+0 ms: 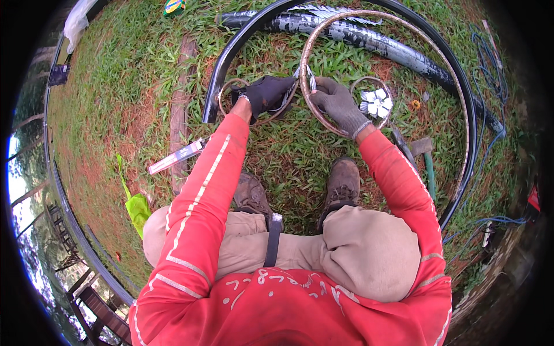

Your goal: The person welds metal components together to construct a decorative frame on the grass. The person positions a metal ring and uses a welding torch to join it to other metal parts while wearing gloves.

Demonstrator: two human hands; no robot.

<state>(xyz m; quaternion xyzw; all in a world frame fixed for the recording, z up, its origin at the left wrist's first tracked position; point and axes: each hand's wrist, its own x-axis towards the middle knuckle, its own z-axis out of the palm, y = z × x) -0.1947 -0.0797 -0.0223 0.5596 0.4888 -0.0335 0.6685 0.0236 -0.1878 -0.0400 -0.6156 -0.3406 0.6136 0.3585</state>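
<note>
Working on rust-coloured metalwork down on the grass, I'm reading this as approx. mid-job. My right hand (337, 104), grey glove, is holding the lower left side of the large rust-coloured scroll (303, 60); that grip's looking narrow, thumb & fingers wrapping the rim. My left hand (268, 94), black glove, is looking narrow too, holding the small left ring (221, 98); can't tell if it's also pinching the silvery leaf (312, 79), which is sitting btwn the hands, right at the scroll's edge.

Done, as far as I'm seeing: scroll & rings are already curving round properly, and a white metal flower (376, 104) is lying over the small right ring (369, 78), just R of my glove. Can't tell if it's actually fixed or only resting there.

Left, I'm guessing: the leaf's prob. needing its final spot, since both hands are busy around it. A feathery silver leaf spray (340, 14) is lying apart, up top by the peeling black pole (398, 53), prob. waiting unused. The black tube arc (216, 86) is curving round the outside of the scroll; can't tell if they're joined.

Tools aren't in use: the green-handled hammer (429, 173) is lying R of the boots, & a slim white-and-pink packet (178, 157) is lying L.
</note>
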